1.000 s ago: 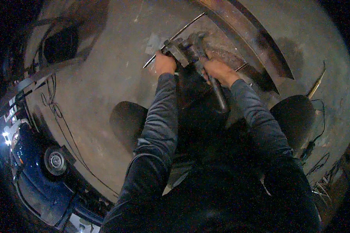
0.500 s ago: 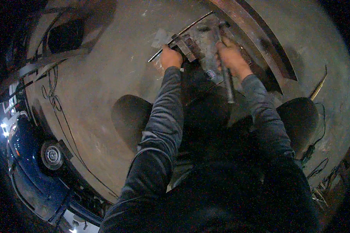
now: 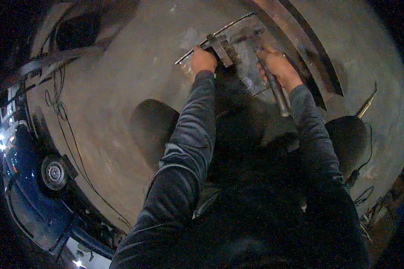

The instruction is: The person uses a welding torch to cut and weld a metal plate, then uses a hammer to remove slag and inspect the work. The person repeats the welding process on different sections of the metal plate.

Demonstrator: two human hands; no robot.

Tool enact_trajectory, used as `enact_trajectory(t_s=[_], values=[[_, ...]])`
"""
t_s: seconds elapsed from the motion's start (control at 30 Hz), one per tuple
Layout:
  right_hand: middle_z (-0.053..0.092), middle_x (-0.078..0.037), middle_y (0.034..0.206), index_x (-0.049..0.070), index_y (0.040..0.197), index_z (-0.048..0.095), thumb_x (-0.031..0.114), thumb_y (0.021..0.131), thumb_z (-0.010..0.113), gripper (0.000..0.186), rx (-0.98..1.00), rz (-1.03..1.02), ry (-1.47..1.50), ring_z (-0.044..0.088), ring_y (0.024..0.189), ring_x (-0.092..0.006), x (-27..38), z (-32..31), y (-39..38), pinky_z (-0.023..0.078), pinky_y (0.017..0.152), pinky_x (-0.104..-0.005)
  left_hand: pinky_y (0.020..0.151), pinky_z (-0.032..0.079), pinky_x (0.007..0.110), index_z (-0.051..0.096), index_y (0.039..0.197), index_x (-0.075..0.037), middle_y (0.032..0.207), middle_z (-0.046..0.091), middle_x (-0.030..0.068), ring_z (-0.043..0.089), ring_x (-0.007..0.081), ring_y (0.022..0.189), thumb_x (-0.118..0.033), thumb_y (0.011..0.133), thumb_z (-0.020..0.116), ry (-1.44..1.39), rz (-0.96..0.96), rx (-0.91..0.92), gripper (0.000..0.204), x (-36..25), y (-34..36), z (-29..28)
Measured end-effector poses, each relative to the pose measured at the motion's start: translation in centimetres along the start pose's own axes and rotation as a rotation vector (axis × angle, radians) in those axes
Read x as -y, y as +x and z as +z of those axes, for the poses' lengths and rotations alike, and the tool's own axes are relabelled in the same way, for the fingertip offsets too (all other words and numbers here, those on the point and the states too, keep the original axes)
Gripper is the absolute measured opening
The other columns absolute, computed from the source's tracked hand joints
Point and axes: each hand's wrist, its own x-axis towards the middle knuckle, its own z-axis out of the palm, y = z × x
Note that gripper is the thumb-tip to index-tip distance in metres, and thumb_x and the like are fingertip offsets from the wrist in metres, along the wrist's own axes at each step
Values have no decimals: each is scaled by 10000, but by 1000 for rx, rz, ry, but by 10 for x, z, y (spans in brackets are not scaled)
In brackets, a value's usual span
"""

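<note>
The left hand [image 3: 203, 61] is closed in a fist, and its fingers seem to curl around a thin, straight rod of dark, shiny metal [image 3: 234, 24]. Close to that fist, a chunky dark metal block [image 3: 224, 50] sits up against the rod. I can't tell if the block is fixed to it. Maybe the fist is there to stop the rod from rolling or jumping.

The right hand [image 3: 279, 68] is wrapped around the handle of a long grey hammer [image 3: 278, 94]. The hammer's head is away from the person and a bit blurry, near the block and just under the rod's far part. The handle's end points back at the person, likely because that is the easy way to hold it.

All these things are out in front of two bent knees in dark trousers [image 3: 155, 130], which are spread wide, perhaps to make room for the arms.

Past the right hand lies a long, rusty-brown metal beam [image 3: 307, 51]. The rod's far end comes close to it; I can't tell if they touch. Beside the right knee, a thin, pointed, brass-yellow tool [image 3: 366, 106] lies on the grey floor [image 3: 116, 134], maybe put there to be near but out of the way. Far to the left are a looped black cable [image 3: 69, 136] and a shiny blue car [image 3: 40, 219].
</note>
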Motion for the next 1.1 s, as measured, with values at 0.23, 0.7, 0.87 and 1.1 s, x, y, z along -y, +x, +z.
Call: enact_trajectory(t_s=[0.23, 0.7, 0.87, 1.1], values=[[601, -21, 774, 112, 1102, 584, 326, 1021, 521, 237, 154, 13, -54, 533, 573, -121, 1, -1, 7, 452, 486, -300, 897, 519, 527, 566, 1170, 24, 1078, 688, 286, 655, 468, 1040, -106, 881, 572, -53, -142, 10, 318, -30, -22, -45], [586, -31, 773, 81, 1321, 546, 207, 997, 534, 347, -114, -5, 10, 534, 570, -111, 9, -3, -125, 456, 462, -280, 887, 545, 474, 575, 1112, 63, 1095, 685, 291, 678, 435, 1036, -106, 864, 632, -47, -74, -2, 306, -14, -4, -25], [605, -47, 783, 43, 1307, 531, 186, 985, 512, 352, -372, -53, 134, 553, 573, -143, -27, -30, -146, 476, 465, -320, 878, 558, 479, 694, 1082, 14, 1113, 718, 214, 705, 395, 1002, -212, 912, 592, 659, 442, 358, 300, -27, 12, -8], [646, -137, 917, 39, 1203, 600, 228, 970, 511, 314, -513, -315, -208, 607, 764, -261, -101, -47, -124, 506, 668, -398, 804, 571, 462, 770, 1026, -72, 1035, 752, 138, 723, 319, 946, -333, 898, 590, 769, 589, 351, 342, 43, 185, 1]])
